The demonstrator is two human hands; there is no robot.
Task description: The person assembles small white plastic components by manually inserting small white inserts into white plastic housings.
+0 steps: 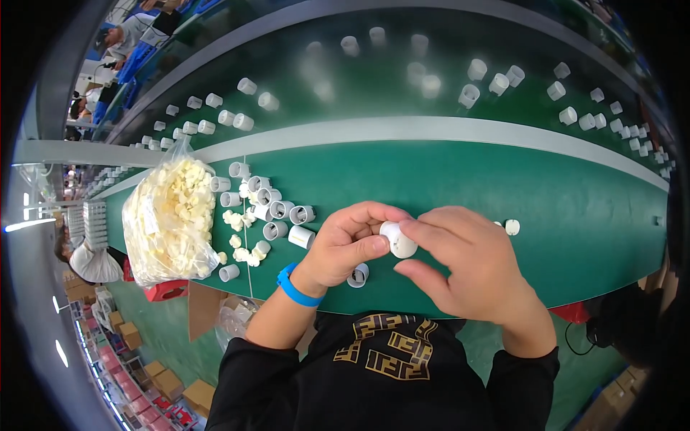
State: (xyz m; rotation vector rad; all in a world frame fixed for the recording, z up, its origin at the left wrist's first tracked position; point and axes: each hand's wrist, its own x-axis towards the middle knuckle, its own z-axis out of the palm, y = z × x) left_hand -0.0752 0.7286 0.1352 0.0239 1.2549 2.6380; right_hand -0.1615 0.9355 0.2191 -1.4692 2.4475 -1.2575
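Above the near edge of the green worktable, my left hand [342,243] is closed on a small round white plastic piece [399,241], gripped between thumb and fingers. Bent fingers of my right hand [468,260] press the same piece from the right, while that thumb stands a little away below it. A white cup-shaped part [358,275] stands on the table just under my left hand. Several more white cups [275,230] with dark pieces inside cluster left of it, one lying on its side. Small cream-coloured plastic pieces [236,220] lie scattered among them.
A clear plastic bag [171,223] full of cream pieces rests at the table's left end. Behind a grey rail [402,128], a green belt [374,86] carries many white cups, some blurred. Two small white pieces [512,227] lie right of my right hand. Other people are at far left.
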